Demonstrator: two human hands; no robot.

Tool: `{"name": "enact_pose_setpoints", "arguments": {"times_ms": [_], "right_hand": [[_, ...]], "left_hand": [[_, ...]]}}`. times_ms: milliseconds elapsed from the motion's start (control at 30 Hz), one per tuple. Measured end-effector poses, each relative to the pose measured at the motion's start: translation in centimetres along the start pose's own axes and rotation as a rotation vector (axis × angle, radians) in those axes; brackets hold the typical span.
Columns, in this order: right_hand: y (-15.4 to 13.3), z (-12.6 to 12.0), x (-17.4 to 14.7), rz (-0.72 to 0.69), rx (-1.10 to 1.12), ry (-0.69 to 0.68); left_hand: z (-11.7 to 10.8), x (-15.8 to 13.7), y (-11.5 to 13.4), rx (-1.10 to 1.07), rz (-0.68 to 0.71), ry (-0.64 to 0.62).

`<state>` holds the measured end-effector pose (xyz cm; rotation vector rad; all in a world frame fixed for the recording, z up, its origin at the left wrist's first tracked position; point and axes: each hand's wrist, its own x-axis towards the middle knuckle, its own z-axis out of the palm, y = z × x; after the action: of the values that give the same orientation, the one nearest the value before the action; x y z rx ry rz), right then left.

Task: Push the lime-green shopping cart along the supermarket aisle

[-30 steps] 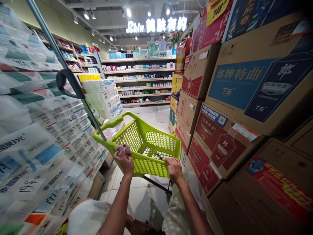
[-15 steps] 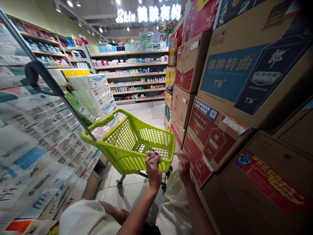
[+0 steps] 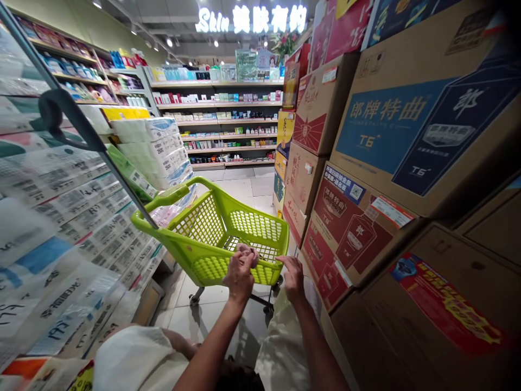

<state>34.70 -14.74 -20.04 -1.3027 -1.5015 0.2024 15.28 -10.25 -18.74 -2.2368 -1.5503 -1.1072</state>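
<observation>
The left hand (image 3: 239, 276) is closed around a crumpled mauve cloth (image 3: 248, 254), which bulges out above the fingers. Hand and cloth are located at the near rim of a lime-green shopping cart (image 3: 209, 228), right of the middle of that side; contact pressure cannot be determined. The right hand (image 3: 293, 277) is positioned at the near right corner of the same rim, its fingers loosely bent and partly spread, the index finger directed at the rim edge. No object is visible in its grasp; whether the fingertip touches the plastic cannot be confirmed.

The shopping cart stands directly in front of the person on the tiled floor (image 3: 179, 317), turned sideways in the aisle. Its basket has perforated walls and a slotted base. Casters (image 3: 195, 297) are visible beneath it. A grey metal pole (image 3: 128, 187) rises from the left corner of the rim toward the upper left and carries a dark grey looped grip (image 3: 71, 122).

Left side: stacked plastic-wrapped paper packs (image 3: 73, 217), several hand-marked with prices. Right side: stacked printed cartons, including a brown carton (image 3: 386, 122) with a blue "T6" panel, above a red-printed carton (image 3: 352, 220). Rear: shelving (image 3: 228, 120) with small packaged goods, below an illuminated "Skin" sign (image 3: 252, 20). Foreground: the person's light-coloured trousers (image 3: 130, 358).
</observation>
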Motion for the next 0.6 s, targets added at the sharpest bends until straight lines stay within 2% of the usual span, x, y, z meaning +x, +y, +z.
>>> {"name": "enact_pose_setpoints", "arguments": {"times_ms": [133, 300, 600], "right_hand": [[-1.7, 3.5, 0.0, -0.075, -0.065, -0.131], [-4.2, 7.1, 1.0, -0.084, -0.119, -0.208], [-11.3, 12.2, 6.2, -0.120, -0.162, -0.407]], "left_hand": [[-1.5, 2.0, -5.3, 0.013, -0.136, 0.067], [-4.4, 4.2, -11.1, 0.066, -0.237, 0.109], [-9.4, 9.3, -20.5, 0.091, -0.332, 0.200]]}}
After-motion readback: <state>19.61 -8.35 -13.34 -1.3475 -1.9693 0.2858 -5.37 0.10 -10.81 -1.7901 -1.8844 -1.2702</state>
